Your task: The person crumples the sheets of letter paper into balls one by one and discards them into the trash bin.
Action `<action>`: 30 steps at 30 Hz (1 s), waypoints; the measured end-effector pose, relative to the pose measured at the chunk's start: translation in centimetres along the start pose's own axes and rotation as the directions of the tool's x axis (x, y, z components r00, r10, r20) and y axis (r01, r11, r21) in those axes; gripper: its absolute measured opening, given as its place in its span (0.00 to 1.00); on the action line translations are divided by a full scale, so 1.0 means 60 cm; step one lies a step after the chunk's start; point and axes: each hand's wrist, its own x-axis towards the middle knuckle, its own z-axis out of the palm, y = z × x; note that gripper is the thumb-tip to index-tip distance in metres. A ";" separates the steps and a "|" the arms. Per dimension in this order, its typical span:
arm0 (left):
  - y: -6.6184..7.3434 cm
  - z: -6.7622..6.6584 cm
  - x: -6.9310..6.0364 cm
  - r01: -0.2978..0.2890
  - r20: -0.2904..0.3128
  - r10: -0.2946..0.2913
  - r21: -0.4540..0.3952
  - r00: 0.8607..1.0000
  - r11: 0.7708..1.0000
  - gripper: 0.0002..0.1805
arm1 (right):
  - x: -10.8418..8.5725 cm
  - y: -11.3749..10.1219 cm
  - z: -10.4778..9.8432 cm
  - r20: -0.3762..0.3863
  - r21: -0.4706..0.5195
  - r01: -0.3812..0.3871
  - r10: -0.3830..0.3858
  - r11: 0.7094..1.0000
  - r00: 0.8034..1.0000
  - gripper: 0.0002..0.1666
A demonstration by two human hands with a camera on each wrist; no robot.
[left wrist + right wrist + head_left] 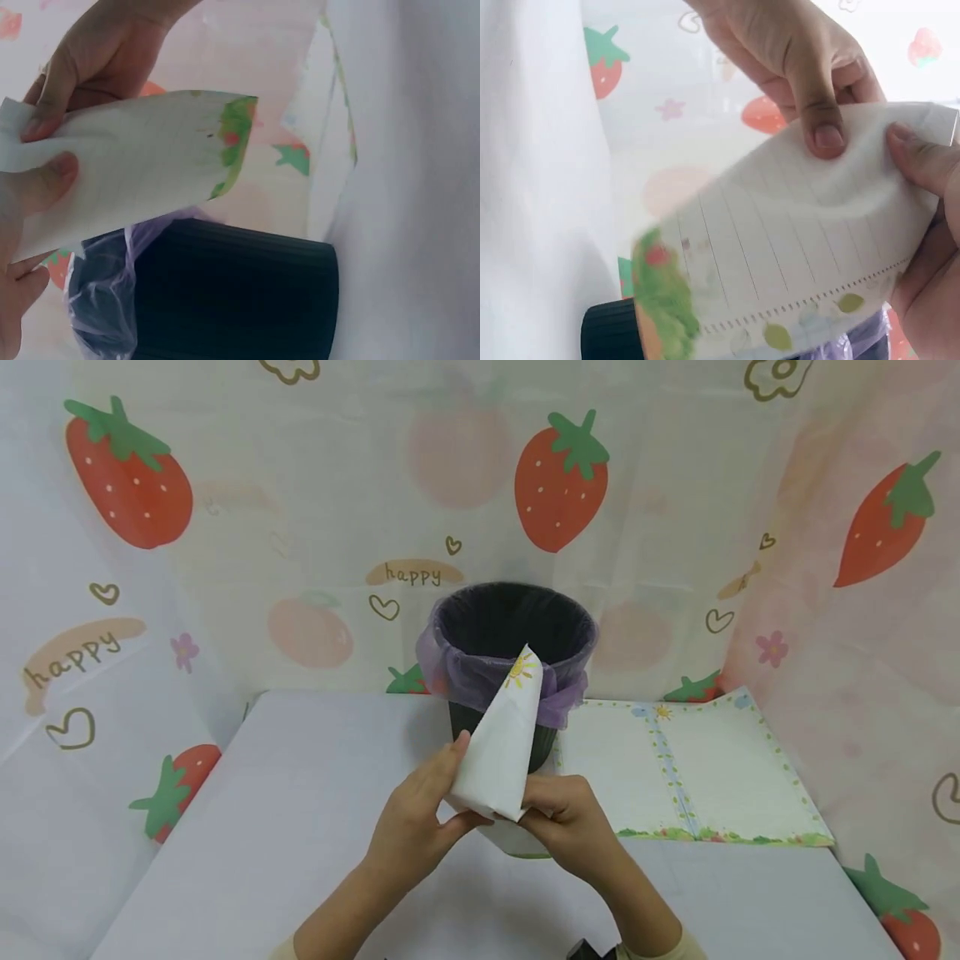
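Both hands hold a folded sheet of lined paper [501, 739] up in front of the bin. Its white outer side has a small yellow sun near the pointed top. In the right wrist view the sheet [780, 232] shows ruled lines, leaves and a green border. My left hand [416, 818] grips the lower left part, thumb below and fingers along the side. My right hand [576, 827] pinches the lower right corner between thumb and curled fingers. The two thumbs press the sheet close together in the left wrist view.
Behind the paper stands a black bin [461, 718] lined with a purple bag [566, 693] folded over its rim. To its right, an open sheet of bordered paper [742, 768] lies on the white table [322, 777]. Strawberry-printed cloth [337, 527] hangs behind and at the sides.
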 end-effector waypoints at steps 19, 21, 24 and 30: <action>0.007 -0.011 0.004 -0.057 -0.313 -0.066 -0.369 0.947 0.928 0.21 | 0.008 -0.018 0.002 -0.317 -0.233 -0.071 -0.007 0.970 0.948 0.19; 0.006 -0.016 0.005 -0.023 -0.340 -0.136 -0.425 0.930 0.905 0.20 | 0.008 -0.022 -0.003 -0.376 -0.273 -0.115 0.005 0.955 0.927 0.19; 0.007 -0.024 0.005 0.018 -0.374 -0.244 -0.515 0.895 0.857 0.20 | 0.006 -0.029 -0.008 -0.432 -0.319 -0.211 0.057 0.924 0.900 0.16; 0.014 -0.030 0.006 0.071 -0.357 -0.385 -0.648 0.851 0.758 0.16 | 0.005 -0.049 -0.004 -0.284 -0.183 -0.403 0.345 0.897 0.895 0.31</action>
